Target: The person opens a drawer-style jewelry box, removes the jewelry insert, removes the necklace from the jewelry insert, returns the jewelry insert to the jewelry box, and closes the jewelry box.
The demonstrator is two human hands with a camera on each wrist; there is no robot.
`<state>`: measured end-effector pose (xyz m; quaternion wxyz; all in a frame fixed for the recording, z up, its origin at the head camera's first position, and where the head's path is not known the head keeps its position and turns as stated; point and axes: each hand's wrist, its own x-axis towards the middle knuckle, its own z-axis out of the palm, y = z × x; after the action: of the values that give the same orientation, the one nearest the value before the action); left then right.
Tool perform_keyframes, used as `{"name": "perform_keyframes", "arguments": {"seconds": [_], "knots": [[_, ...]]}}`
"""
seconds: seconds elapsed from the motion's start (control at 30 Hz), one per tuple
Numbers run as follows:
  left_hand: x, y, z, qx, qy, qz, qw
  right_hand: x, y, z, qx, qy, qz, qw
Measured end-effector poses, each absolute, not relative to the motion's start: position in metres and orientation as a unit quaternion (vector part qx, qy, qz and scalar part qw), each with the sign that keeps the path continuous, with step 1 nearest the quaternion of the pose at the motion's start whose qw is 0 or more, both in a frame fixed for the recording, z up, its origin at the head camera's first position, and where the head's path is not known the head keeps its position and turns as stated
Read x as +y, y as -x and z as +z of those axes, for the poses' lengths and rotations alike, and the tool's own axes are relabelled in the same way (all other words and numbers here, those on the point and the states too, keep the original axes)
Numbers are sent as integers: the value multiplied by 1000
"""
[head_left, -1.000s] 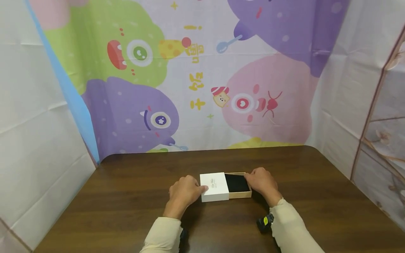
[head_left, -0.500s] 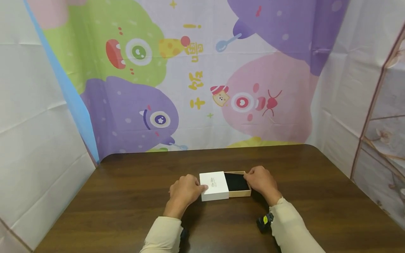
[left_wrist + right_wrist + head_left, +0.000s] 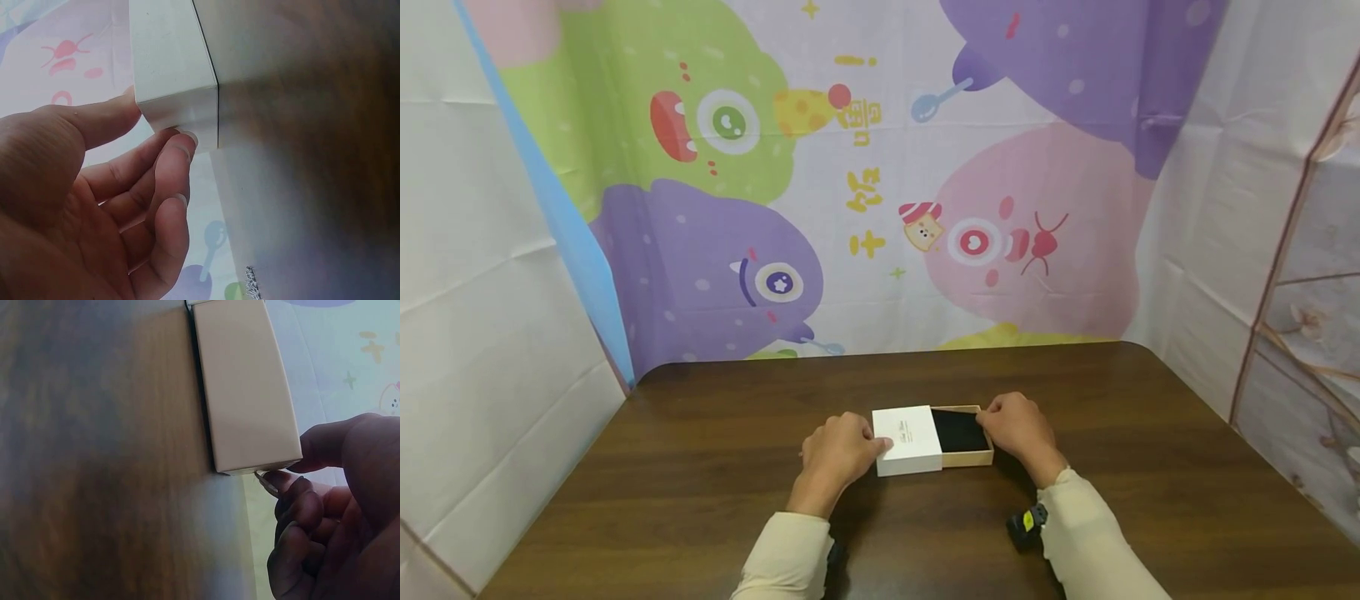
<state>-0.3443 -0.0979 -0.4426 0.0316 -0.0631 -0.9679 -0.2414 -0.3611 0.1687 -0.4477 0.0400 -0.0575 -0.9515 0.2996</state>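
A white cardboard box sleeve [image 3: 913, 425] with small printed lettering lies on the table, covering the left part of a tan inner tray [image 3: 970, 459]. In the tray's exposed part is a flat black piece [image 3: 958, 431]. My left hand [image 3: 838, 454] grips the sleeve's left end, thumb on top; in the left wrist view its fingertips press the white end face [image 3: 184, 115]. On the other side my right hand [image 3: 1019, 429] pinches the tray's far right end. The right wrist view shows the tan side wall [image 3: 250, 387] with thumb and index finger at its end.
The dark wood table [image 3: 715, 475] stretches around the box. A cartoon-printed curtain [image 3: 880, 300] hangs behind its far edge, and pale cloth walls [image 3: 1210, 250] stand at both sides. A black wrist device [image 3: 1027, 527] sits under the right forearm.
The tray's right end and my right hand have shifted very slightly left, toward the sleeve. My left hand keeps its grip on the sleeve, which stays nearly in place.
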Motion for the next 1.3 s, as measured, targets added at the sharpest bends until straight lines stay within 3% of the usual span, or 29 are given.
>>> {"name": "perform_keyframes", "arguments": {"seconds": [1.3], "knots": [[-99,345,-442,-970,71,-231,29,161,362,-449,-951,12,305,43]]}}
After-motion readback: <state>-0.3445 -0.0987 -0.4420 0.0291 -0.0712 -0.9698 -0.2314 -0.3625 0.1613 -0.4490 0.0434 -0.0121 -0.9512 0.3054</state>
